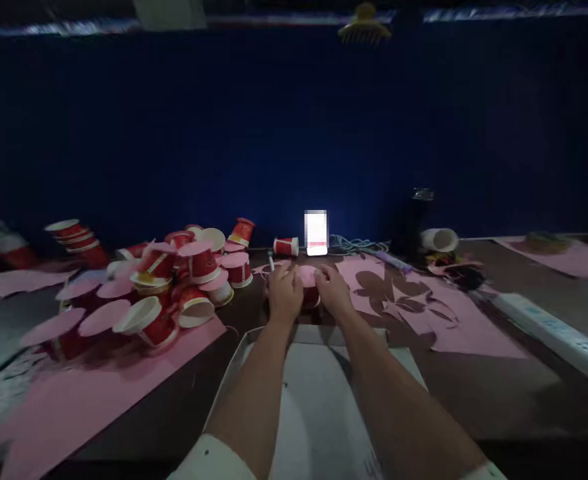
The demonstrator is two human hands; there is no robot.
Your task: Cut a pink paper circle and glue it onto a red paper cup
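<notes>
A red paper cup topped with a pink disc stands between my hands, just beyond a white open box. My left hand holds the cup from the left, its fingers at the disc's edge. From the right, my right hand grips the same cup and disc rim. Many red cups, several with pink discs on them, are heaped to the left, among them a tipped one.
A lit phone stands behind my hands, beside a cup lying on its side. Cut pink sheets and a white power strip lie to the right. Another pink sheet is at the left, under the heap.
</notes>
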